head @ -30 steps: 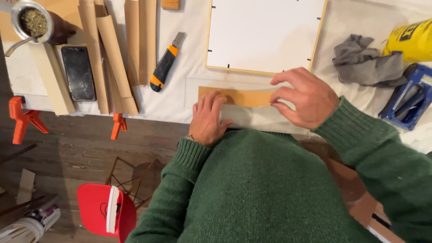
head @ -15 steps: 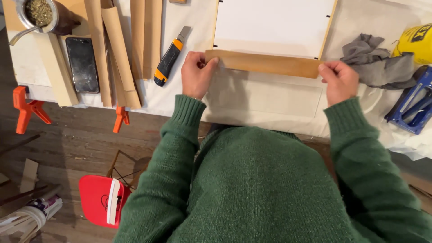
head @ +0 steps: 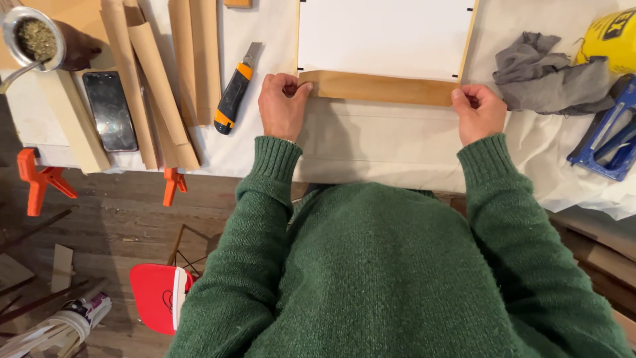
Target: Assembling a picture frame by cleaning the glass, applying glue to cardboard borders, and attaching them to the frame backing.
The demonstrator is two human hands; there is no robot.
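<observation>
Clamps [head: 40, 182] in orange hang off the table's near edge at far left, a smaller one [head: 173, 185] a little to the right. Above them I see a metal cup [head: 33, 38] of green leaves at the top corner, a dark phone [head: 110, 111] lying flat on the white cloth [head: 371, 152], and beside it several paper strips [head: 159, 86] running up and down. Next comes a knife [head: 233, 96] with a yellow and black handle, blade end pointing away from me.

My left hand [head: 281, 106] sits just right of the knife, fingers curled together and pinching the left end of a brown strip [head: 381, 87]. That strip lies crosswise along the near edge of a white board [head: 384, 36] with a thin wooden rim, touching or overlapping it; I cannot tell which. My right hand [head: 478, 113] pinches the strip's right end the same way, thumb and fingers closed on it. Both green sleeves [head: 371, 278] fill the lower picture.

Right of that hand a grey rag [head: 550, 76] lies crumpled, touching a yellow container [head: 609, 40] at the top corner. A blue tool [head: 606, 142] lies just below them at the edge. Down on the wooden floor at lower left is a red cap [head: 158, 295].
</observation>
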